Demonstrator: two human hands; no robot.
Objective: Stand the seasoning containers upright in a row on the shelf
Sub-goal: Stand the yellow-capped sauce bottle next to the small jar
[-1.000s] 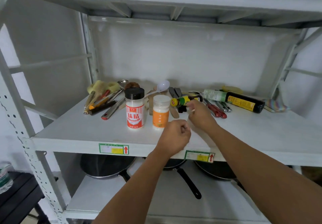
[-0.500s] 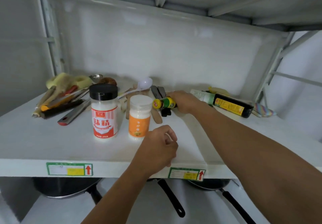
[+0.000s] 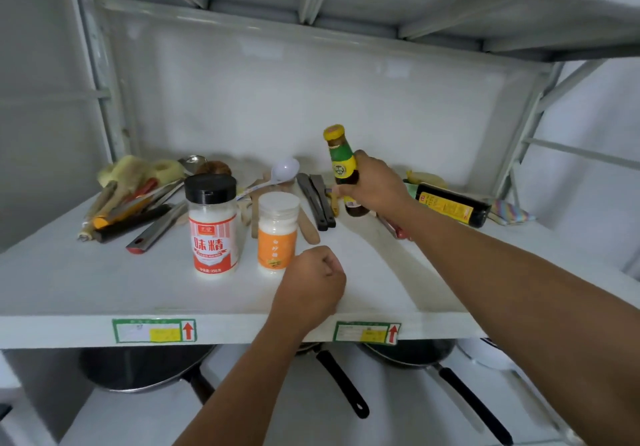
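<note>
Two seasoning jars stand upright side by side on the white shelf [image 3: 86,282]: a black-capped jar with a red label [image 3: 213,225] and, to its right, a white-capped jar with an orange label [image 3: 278,234]. My right hand [image 3: 375,187] grips a small dark sauce bottle [image 3: 341,158] with a yellow cap and green-yellow label, held nearly upright just above the shelf, behind and right of the orange jar. My left hand [image 3: 311,286] rests as a closed fist at the shelf's front edge, holding nothing. A large dark bottle [image 3: 452,204] with a yellow label lies on its side at the back right.
Kitchen utensils [image 3: 135,203] lie piled at the back left, with a white spoon [image 3: 285,170], black tongs [image 3: 317,199] and wooden spatulas behind the jars. A striped cloth [image 3: 510,211] sits at the far right. Pans [image 3: 145,367] rest on the lower shelf.
My right hand has taken the small sauce bottle from lying on the shelf and tipped it up to nearly vertical. My left fist stays near the front edge.
</note>
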